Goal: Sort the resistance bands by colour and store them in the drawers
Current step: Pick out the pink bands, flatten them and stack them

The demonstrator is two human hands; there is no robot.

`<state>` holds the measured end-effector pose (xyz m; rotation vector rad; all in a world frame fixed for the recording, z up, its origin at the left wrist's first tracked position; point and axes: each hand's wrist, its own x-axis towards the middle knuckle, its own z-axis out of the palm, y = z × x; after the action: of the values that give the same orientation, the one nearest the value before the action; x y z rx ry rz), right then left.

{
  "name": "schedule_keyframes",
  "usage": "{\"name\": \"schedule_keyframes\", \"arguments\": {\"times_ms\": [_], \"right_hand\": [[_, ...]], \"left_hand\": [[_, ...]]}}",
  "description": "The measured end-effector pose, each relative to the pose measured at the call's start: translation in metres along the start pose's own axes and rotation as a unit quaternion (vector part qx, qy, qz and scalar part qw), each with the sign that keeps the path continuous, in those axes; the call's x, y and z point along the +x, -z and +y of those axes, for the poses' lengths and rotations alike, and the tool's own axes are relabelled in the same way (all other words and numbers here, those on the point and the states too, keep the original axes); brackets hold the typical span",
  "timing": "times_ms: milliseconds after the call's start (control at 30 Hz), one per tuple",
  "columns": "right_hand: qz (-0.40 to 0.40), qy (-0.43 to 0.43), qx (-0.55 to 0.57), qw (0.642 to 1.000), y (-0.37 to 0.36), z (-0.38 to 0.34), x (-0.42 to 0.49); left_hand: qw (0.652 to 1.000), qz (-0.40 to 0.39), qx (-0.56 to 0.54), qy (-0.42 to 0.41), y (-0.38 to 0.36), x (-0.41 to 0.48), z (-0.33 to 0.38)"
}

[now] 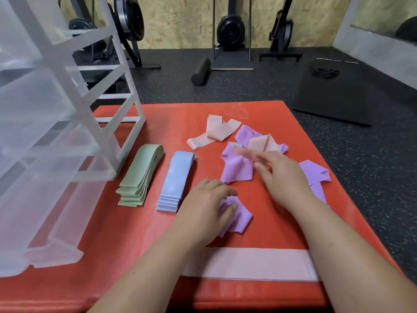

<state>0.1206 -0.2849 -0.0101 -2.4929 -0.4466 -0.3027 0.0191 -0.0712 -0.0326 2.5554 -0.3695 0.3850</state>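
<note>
On the red mat (171, 118), our left hand (203, 204) pinches a purple band (239, 220). Our right hand (282, 175), fingers loose, hovers over tangled bands (237, 170). The green stack (140, 175) and blue stack (176, 179) lie beside the drawer unit (45, 132).

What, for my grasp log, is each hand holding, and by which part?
Left hand grips a crumpled purple band by its left edge. Right hand is blurred over the purple pile; hold unclear.
</note>
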Motion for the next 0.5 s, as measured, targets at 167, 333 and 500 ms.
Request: {"name": "schedule_keyframes", "arguments": {"times_ms": [167, 333, 500], "right_hand": [[0.136, -0.074, 0.197, 0.968, 0.029, -0.007, -0.005], [0.071, -0.110, 0.313, 0.941, 0.041, -0.003, -0.020], [-0.013, -0.113, 0.361, 0.926, 0.058, -0.005, -0.036]], "left_hand": [[1.000, 0.014, -0.005, 0.005, 0.003, -0.002, 0.003], [1.000, 0.023, -0.013, 0.014, 0.004, -0.005, 0.010], [0.995, 0.041, -0.067, 0.061, 0.004, -0.007, 0.015]]}}
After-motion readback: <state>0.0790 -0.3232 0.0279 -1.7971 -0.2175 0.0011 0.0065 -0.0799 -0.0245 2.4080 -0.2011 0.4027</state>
